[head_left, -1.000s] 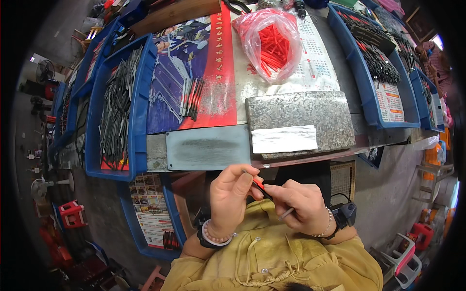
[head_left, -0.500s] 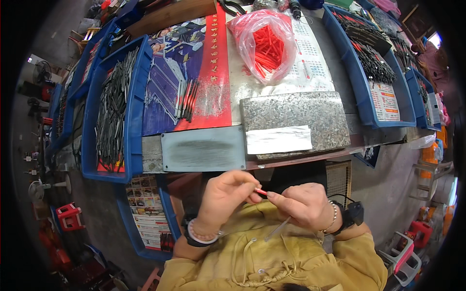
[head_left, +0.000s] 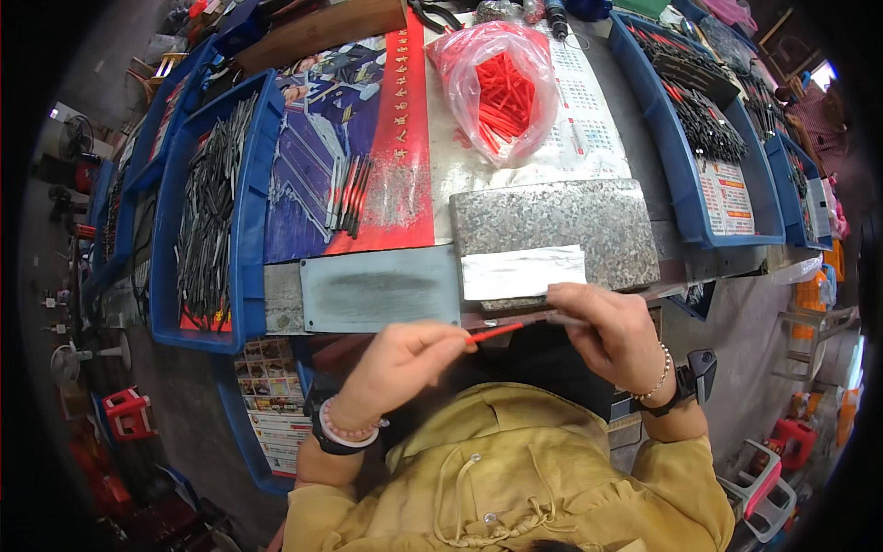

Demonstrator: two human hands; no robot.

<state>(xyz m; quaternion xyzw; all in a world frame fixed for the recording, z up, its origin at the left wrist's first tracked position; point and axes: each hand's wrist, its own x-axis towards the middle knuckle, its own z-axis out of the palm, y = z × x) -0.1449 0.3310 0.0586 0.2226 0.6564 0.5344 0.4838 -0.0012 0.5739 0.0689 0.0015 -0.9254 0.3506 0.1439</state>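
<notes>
My left hand [head_left: 403,363] pinches the end of a slim red stick [head_left: 495,332] in front of the bench edge. The stick points right and slightly up, with a dark section toward its far end. My right hand [head_left: 612,336] is closed at that end, gripping a thin grey piece [head_left: 563,320] in line with the red stick. Blur hides whether the two are joined. Just beyond my hands lie a grey plate [head_left: 382,313] with a dark smudge and a speckled stone slab [head_left: 552,216] carrying a white paper strip [head_left: 524,273].
A plastic bag [head_left: 452,69] of red sticks stands behind the slab. Several dark-and-red sticks [head_left: 351,193] lie on the poster. Blue trays [head_left: 253,212] of thin grey and black pieces flank the bench, with another blue tray [head_left: 727,235] at right. A red stool [head_left: 129,414] stands on the left floor.
Both hands have moved forward toward the bench and spread apart. More of the red stick now shows, and the grey piece in my right hand has swung up into line with it.
</notes>
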